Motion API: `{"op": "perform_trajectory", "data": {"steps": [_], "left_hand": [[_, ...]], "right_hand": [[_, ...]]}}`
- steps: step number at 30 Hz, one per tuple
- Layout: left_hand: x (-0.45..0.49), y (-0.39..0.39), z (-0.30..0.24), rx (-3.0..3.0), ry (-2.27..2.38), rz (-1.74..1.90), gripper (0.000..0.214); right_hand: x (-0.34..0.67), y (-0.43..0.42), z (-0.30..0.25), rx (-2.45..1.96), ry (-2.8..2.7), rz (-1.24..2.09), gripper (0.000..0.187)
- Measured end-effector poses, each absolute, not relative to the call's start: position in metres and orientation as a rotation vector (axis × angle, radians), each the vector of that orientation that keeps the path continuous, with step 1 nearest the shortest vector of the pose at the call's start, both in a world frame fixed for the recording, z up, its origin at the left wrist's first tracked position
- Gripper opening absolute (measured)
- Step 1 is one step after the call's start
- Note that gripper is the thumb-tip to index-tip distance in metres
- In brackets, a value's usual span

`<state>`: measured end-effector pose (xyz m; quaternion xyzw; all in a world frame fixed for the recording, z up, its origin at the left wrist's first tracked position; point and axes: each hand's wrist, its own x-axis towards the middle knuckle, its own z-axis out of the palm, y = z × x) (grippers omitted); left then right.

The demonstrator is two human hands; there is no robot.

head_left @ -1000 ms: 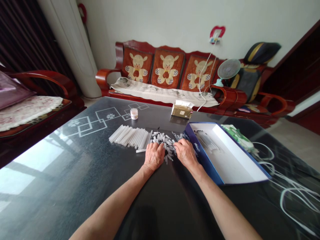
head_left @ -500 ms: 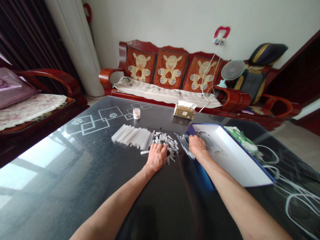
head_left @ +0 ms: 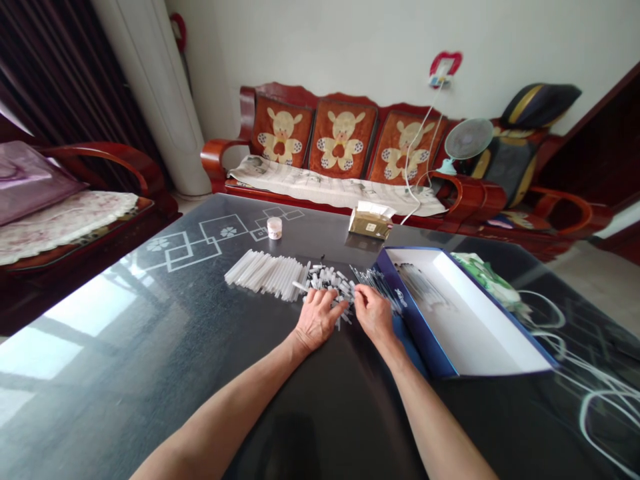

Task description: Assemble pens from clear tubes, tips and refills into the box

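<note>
My left hand (head_left: 316,321) rests on the dark glass table (head_left: 150,347) at the near edge of a pile of small black-and-white caps (head_left: 331,279). Its fingers pinch a white tube (head_left: 301,287) that points up and left. My right hand (head_left: 373,313) is right beside it, fingers curled at the pile's right edge, next to a fan of thin clear rods (head_left: 374,280). What those fingers hold is hidden. A row of white tubes (head_left: 265,274) lies left of the pile. An open blue box (head_left: 425,333) with a white inside sits to the right.
A small jar (head_left: 274,228) and a tissue box (head_left: 370,223) stand farther back on the table. A green-and-white bag (head_left: 487,279) and loose white cable (head_left: 593,400) lie right of the blue box. A red wooden sofa (head_left: 345,143) and a fan (head_left: 467,140) are behind.
My right hand reached to the blue box's corner, then came back left beside my left hand. The white tube that lay on the table by my left hand is now lifted in its fingers.
</note>
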<state>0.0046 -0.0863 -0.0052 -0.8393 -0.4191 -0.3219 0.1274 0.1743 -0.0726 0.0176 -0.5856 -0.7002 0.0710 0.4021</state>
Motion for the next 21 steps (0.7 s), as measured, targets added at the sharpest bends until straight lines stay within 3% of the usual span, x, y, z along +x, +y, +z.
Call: {"op": "perform_trajectory", "data": {"steps": [7,10,16,21], "left_hand": [[0.010,-0.100,0.012,-2.649,-0.910,-1.039,0.036],[0.012,-0.105,0.012,-2.729,-0.785,-1.067,0.036],[0.010,-0.110,0.006,-2.724,-0.748,-1.228,0.032],[-0.002,-0.099,0.000,-2.550,-1.231,-1.291,0.031]], "right_hand": [[0.163,-0.075,0.018,-1.253,-1.088,1.206,0.034],[0.160,-0.072,0.018,-1.129,-0.854,1.459,0.038],[0.162,-0.060,0.017,-1.111,-0.513,1.457,0.026],[0.171,-0.057,0.018,-1.128,-0.476,1.386,0.028]]}}
